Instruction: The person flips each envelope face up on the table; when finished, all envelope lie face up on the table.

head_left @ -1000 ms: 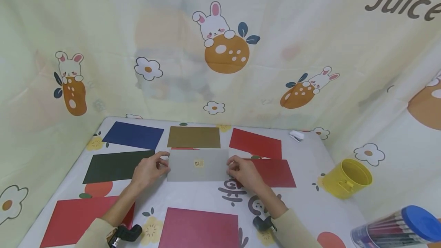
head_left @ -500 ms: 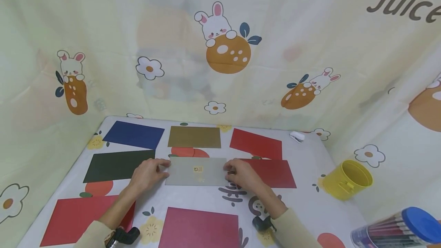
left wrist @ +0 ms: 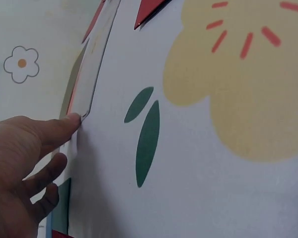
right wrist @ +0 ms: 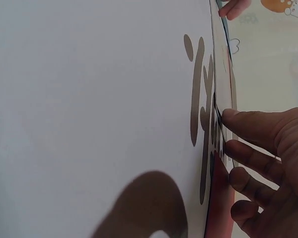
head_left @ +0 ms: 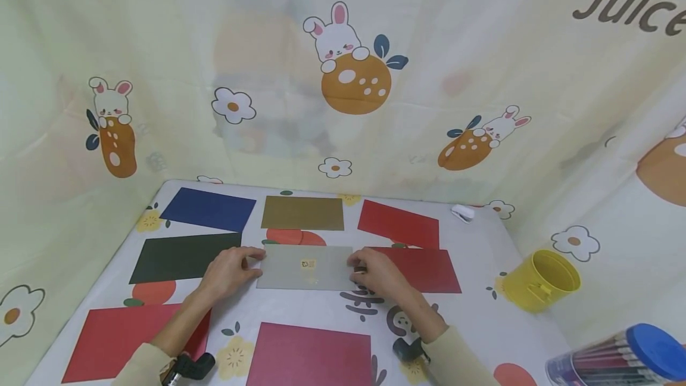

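Note:
A flat grey card (head_left: 308, 276) with a small yellow printed label lies at the middle of the table in the head view. At its left edge is my left hand (head_left: 229, 265), fingers on the upper corner and thumb lower down. My right hand (head_left: 379, 270) holds the opposite edge between thumb and fingers. The left wrist view has the thumb (left wrist: 72, 119) right at the card's corner, the other fingers loosely bent. From the right wrist, thumb and index finger (right wrist: 238, 148) meet the card's near corner.
Around it lie a blue card (head_left: 209, 208), gold card (head_left: 302, 213), red card (head_left: 399, 222), dark green card (head_left: 179, 258), darker red card (head_left: 420, 270) and pink card (head_left: 311, 353). A white clip-like object (head_left: 463, 213), yellow cup (head_left: 541, 282) and pencil tub (head_left: 605, 356) stand right.
Both hands have brought the grey card slightly toward me and down, uncovering the printed orange shape behind it. Over the last half second almost nothing has moved.

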A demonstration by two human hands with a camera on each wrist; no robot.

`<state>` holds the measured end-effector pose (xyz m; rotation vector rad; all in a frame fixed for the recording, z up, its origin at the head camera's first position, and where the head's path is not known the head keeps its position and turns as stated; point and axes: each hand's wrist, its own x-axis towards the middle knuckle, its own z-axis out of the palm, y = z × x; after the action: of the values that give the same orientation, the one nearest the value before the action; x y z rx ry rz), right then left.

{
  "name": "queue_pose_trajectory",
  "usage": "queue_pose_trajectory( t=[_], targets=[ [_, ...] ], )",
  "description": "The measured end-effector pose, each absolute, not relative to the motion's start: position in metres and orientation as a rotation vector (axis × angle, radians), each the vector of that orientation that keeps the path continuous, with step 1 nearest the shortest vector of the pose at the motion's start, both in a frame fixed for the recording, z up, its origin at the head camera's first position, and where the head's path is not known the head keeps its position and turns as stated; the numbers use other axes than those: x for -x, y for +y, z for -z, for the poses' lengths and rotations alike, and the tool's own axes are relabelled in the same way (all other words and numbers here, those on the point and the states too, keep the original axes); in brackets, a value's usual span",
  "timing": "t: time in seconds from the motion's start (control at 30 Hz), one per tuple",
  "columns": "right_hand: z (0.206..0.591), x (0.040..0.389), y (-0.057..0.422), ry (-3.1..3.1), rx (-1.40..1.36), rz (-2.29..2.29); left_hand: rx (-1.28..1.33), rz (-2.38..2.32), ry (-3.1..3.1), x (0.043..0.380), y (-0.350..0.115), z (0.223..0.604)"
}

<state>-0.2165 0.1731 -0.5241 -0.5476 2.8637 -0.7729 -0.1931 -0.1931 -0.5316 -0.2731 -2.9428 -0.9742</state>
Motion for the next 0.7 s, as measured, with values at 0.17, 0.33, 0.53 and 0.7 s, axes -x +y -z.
queue_pose_trajectory(
  t=[0.17, 0.33, 0.53, 0.7],
  targets=[
    [0.524, 0.216, 0.174, 2.87, 0.557, 0.769, 0.28, 0.988, -2.942, 0.194, -0.194, 0.532],
    [0.52, 0.225, 0.178, 2.828, 0.56, 0.784, 0.294, 1.096, -2.936, 0.201, -0.199, 0.53],
    [0.501, 0.266, 0.174, 2.769, 0.453, 0.907, 0.269, 1.253, -2.905, 0.237, -0.209, 0.514],
    [0.498, 0.307, 0.166, 2.766, 0.396, 0.984, 0.228, 1.278, -2.909, 0.27, -0.214, 0.51]
  ],
)
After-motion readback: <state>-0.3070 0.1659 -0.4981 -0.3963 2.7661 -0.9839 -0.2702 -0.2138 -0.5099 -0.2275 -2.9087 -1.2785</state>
